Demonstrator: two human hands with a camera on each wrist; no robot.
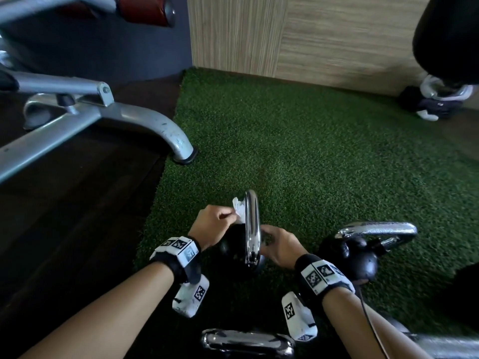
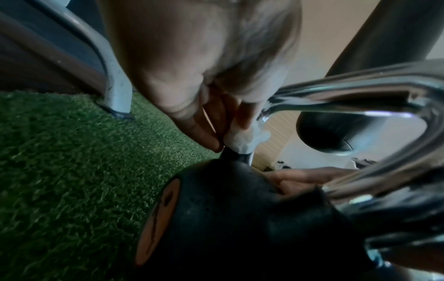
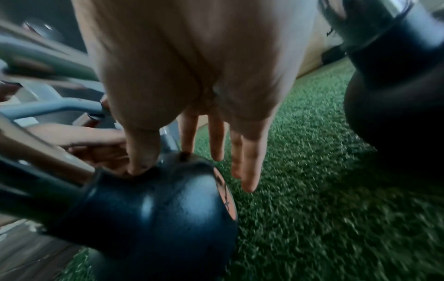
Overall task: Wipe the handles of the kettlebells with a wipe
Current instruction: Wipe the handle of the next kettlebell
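White wipe (image 1: 239,209) pinched against chrome handle (image 1: 252,224).

Kettlebell (image 1: 239,251) stands on turf (image 1: 311,151), near centre, between left hand (image 1: 211,225) and right hand (image 1: 278,246). Wipe (image 1: 239,208) at far-left of its handle (image 1: 252,224). Second kettlebell (image 1: 363,255) just right. Bench frame (image 1: 108,120) far left. Third kettlebell (image 1: 438,102) far right, by wall (image 1: 324,35).
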